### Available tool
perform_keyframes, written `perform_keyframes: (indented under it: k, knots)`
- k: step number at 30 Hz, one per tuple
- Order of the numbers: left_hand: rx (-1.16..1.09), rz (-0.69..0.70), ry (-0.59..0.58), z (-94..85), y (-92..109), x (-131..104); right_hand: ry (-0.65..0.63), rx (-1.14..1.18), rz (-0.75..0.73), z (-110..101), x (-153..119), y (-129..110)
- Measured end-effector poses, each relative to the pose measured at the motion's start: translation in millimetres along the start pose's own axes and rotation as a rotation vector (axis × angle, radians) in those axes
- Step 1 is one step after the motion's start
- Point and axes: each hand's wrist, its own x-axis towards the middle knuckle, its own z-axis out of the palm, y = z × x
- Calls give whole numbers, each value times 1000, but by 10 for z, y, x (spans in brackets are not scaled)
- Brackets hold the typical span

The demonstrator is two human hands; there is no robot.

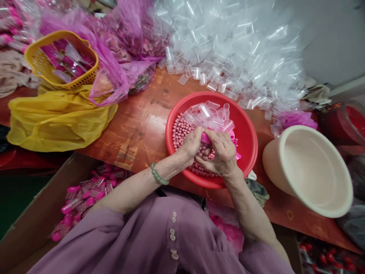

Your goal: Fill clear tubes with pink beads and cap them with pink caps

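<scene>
Both hands are over a red basin (pixel 248 140). My left hand (pixel 191 146), with a green bead bracelet (pixel 159 174) at the wrist, is closed with its fingers pressed on a bright pink plastic cap (pixel 204 139). From the other side my right hand (pixel 224 152) grips the same cap, its fingers curled. Pink beads show between the hands; whether a tube sits under the cap is hidden. In the basin lie small pink beads (pixel 180 131), a heap of clear plastic tubes (pixel 209 112) and more pink caps (pixel 233 137) at the right.
Behind the basin rises a big pile of clear tubes (pixel 228 49). A cream bucket (pixel 273 163) stands at the right. At the left are a yellow basket (pixel 61 36), a yellow bag (pixel 59 118) and pink bags (pixel 110 76). Pink-capped filled tubes (pixel 88 194) lie in a box below.
</scene>
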Motion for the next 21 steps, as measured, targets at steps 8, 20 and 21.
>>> perform_keyframes:
  k: [8, 20, 21]
  knots:
    - [127, 174, -26, -80, 181, -167, -62, 220, 31, -38, 49, 32]
    - [867, 187, 565, -2584, 173, -1716, -649, 204, 229, -128, 49, 152]
    - [1010, 171, 660, -2811, 93, -1782, -714, 190, 211, -99, 108, 109]
